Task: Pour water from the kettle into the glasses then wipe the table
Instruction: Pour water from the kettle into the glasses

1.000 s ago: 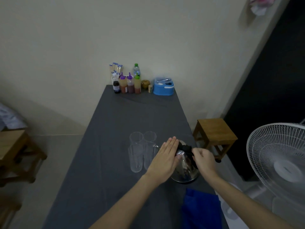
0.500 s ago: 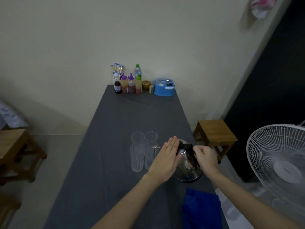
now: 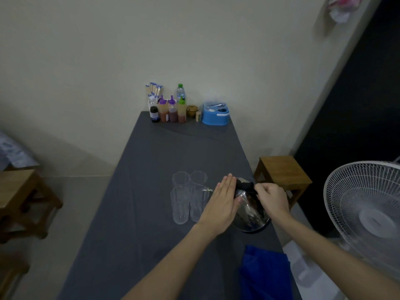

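The left hand [image 3: 223,202] lay flat and released against the steel kettle [image 3: 251,211]; the right hand [image 3: 273,199] was grasping its black handle. The kettle stood on the grey table [image 3: 151,169] beside two glasses [image 3: 189,198], a blue cloth [image 3: 264,271] nearer.

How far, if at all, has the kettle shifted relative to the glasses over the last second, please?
No clear move: the kettle sits just right of the glasses as before, with the left hand flat on it and the right hand gripping its handle.
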Demonstrator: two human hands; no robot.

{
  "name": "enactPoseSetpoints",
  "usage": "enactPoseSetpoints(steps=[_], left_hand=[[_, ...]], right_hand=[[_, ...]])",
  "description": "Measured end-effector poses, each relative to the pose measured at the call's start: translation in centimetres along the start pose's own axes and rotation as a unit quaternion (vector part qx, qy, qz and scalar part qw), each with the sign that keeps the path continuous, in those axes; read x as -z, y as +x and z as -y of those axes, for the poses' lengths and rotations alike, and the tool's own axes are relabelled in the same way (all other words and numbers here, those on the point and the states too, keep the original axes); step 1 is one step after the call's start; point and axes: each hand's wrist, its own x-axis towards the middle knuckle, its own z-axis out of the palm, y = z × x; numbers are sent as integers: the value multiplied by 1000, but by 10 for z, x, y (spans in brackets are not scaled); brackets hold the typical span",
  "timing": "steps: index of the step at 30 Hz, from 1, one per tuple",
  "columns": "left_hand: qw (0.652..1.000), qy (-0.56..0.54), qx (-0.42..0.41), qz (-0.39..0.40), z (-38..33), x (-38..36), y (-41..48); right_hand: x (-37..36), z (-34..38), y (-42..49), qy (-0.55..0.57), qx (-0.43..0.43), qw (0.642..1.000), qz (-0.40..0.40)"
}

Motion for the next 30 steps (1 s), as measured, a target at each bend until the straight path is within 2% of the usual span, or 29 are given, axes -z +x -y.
enactPoseSetpoints(steps=[30], left_hand=[[998,-51,36,-17,1,-4,-1]], right_hand=[[6,8,22,-69,53,995,45]])
